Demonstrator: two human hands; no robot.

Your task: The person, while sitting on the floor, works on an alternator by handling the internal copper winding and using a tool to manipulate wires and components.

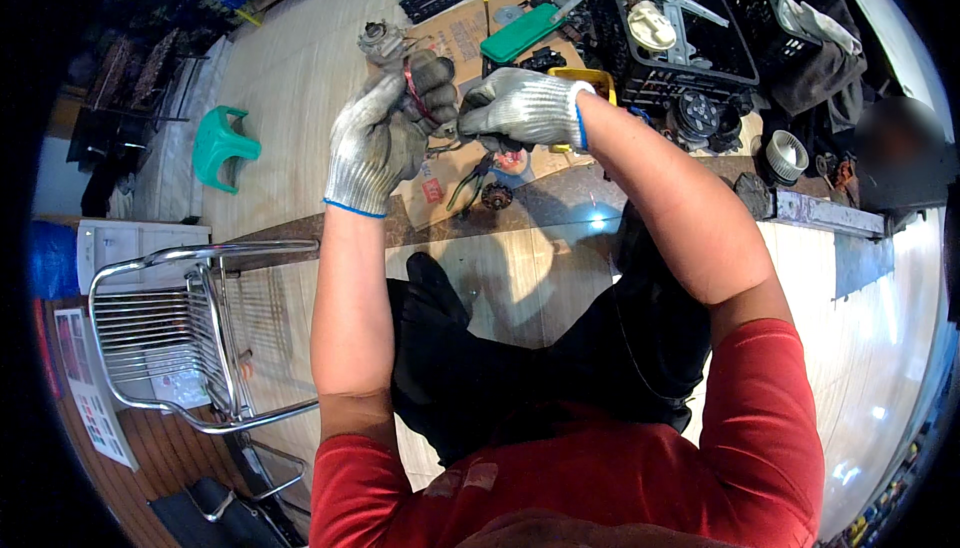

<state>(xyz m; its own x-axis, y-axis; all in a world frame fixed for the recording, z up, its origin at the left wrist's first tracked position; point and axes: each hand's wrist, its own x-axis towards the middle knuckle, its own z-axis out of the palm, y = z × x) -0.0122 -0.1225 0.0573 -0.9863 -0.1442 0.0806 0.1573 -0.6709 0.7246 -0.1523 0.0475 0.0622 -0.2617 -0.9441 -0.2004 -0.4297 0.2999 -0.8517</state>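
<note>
My gloved left hand [385, 128] is closed on a small part with red wire [420, 96], partly hidden by its fingers. Right beside it, my gloved right hand [510, 108] has curled fingers at that part's right side; what they grip is hidden. Below both hands, pliers with dark handles [470, 184], a small round toothed metal part [497, 197] and a red-and-white item [511, 162] lie on cardboard [450, 28]. A silvery metal assembly [382, 40] sits just beyond my left hand. A yellow container [595, 81] is partly behind my right hand.
A green case [520, 34], black crates of parts [690, 73], a round black part [695, 118] and a white cylindrical fan wheel [786, 156] sit at upper right. A green stool [215, 133] and chrome chair [160, 328] stand left. A metal beam [820, 210] lies right.
</note>
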